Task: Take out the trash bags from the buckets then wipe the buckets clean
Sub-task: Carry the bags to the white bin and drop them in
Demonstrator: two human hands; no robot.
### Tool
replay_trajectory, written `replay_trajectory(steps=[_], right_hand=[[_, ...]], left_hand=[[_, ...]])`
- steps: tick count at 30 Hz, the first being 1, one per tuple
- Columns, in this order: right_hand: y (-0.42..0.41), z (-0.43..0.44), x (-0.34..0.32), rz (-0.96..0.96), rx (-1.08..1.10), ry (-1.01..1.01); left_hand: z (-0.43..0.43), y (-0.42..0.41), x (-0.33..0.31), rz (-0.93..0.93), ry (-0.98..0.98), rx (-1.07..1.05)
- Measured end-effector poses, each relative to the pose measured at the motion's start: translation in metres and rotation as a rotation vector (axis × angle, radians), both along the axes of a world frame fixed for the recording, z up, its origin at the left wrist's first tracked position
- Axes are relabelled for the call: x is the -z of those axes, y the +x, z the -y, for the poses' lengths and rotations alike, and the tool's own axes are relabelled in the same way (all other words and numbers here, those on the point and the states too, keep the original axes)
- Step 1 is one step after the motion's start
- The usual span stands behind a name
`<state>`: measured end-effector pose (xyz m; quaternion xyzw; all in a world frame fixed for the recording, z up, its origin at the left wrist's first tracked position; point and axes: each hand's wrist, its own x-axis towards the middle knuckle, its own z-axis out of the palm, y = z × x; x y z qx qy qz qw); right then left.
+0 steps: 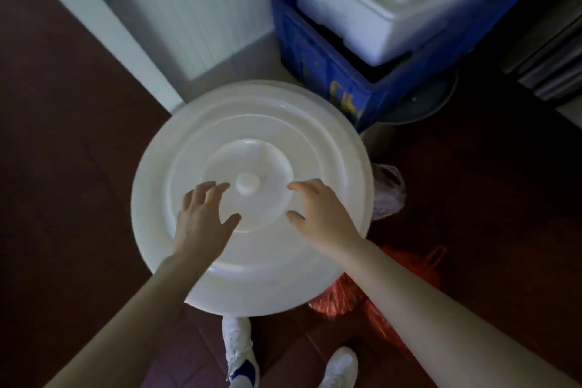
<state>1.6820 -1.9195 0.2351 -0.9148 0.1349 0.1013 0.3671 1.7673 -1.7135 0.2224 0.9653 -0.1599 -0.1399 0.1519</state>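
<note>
You cannot see the bucket: the white lid (252, 110) hides it entirely. The red bag (337, 296) shows only partly behind your right forearm (409, 293)

Dim room, dark reddish floor (63, 167)

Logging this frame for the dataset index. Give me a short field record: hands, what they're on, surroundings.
main: white round lid, seen from above; what is under it is hidden
centre: small knob, between the two hands, not gripped
left: left hand over the lid, fingers spread, holds nothing
right: right hand over the lid, fingers spread, holds nothing
contact: cannot tell
behind: blue crate holding white foam boxes
floor: red bag, clear bag
feet: white shoes
</note>
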Motion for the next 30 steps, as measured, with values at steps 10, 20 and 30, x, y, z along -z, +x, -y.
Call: replay_trajectory(steps=[10,20,30], right_hand=[[0.107,-0.097,0.040,-0.210,-0.119,-0.345],[0.110,-0.144,0.038,-0.174,-0.200,-0.465],[0.106,-0.278,0.011,0.005,-0.520,-0.379]], left_hand=[[-0.095,0.047,0.036,-0.152,0.209,0.386],[-0.154,0.040,0.044,-0.085,0.081,0.360],[-0.270,-0.047,0.003,-0.058,0.037,-0.158]])
